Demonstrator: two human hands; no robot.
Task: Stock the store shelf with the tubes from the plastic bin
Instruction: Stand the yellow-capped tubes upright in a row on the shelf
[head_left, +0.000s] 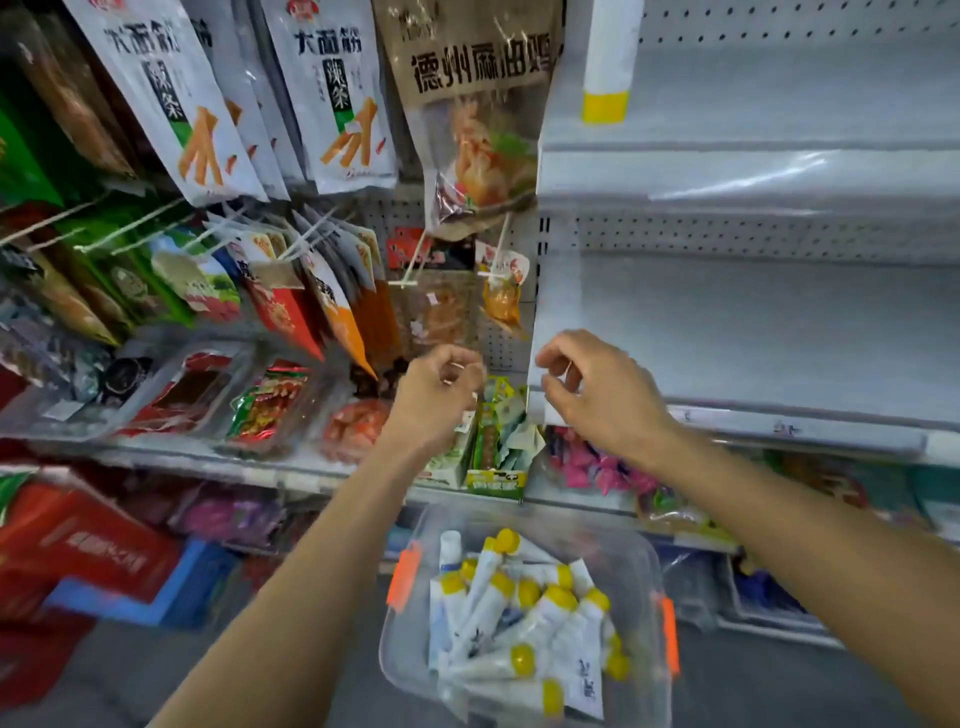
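A clear plastic bin (639, 566) with orange latches sits low at centre, holding several white tubes (524, 618) with yellow caps lying jumbled. One white tube (608, 57) with a yellow cap stands on the upper white shelf at top right. My left hand (436, 395) hovers above the bin in front of the snack rack, fingers loosely curled, holding nothing. My right hand (597, 395) is at the left front corner of the middle white shelf (753, 338), fingers loosely curled and holding nothing that I can see.
Hanging snack packets (332, 93) fill the pegboard on the left. Trays of packaged food (260, 405) line the left shelf. Pink packets (592, 467) lie on the shelf under the middle white one. Red boxes (88, 545) sit at lower left.
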